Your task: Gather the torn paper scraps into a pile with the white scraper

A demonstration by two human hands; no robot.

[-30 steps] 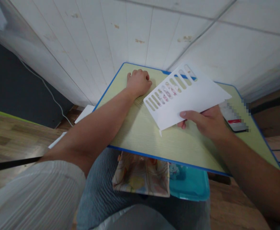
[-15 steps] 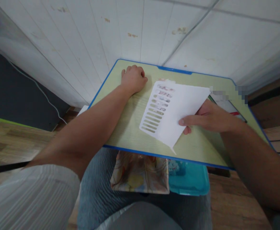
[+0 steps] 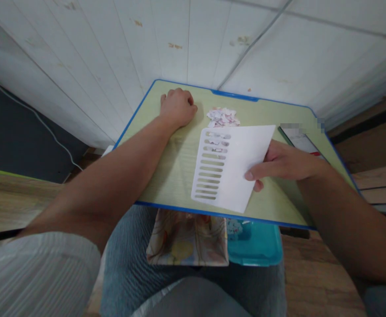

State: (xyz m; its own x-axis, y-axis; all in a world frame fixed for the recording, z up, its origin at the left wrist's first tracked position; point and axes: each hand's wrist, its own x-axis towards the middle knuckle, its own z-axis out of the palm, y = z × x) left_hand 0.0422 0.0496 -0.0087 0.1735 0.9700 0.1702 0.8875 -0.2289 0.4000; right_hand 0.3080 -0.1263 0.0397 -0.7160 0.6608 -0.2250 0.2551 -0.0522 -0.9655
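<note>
My right hand (image 3: 275, 166) pinches a white slotted sheet (image 3: 237, 165) by its right edge, thumb on top. A column of oblong slots runs down the sheet's left side, and it is held tilted over the small table (image 3: 173, 176). Just beyond its upper edge lies a pile of torn paper scraps (image 3: 223, 117); some scraps show through the top slots. My left hand (image 3: 178, 107) rests on the table left of the pile, its fingers curled in. What is inside those fingers, if anything, is hidden.
A phone (image 3: 300, 140) lies at the table's right, beside my right wrist. Below the front edge, on my lap, are a patterned fabric box (image 3: 186, 253) and a turquoise plastic container (image 3: 262, 246) with pale bits inside. The white panelled wall (image 3: 206, 44) borders the far edge.
My right hand has drawn the slotted sheet toward me and turned it slightly, uncovering more of the scrap pile. The view has shifted a little; my left hand stays resting on the table.
</note>
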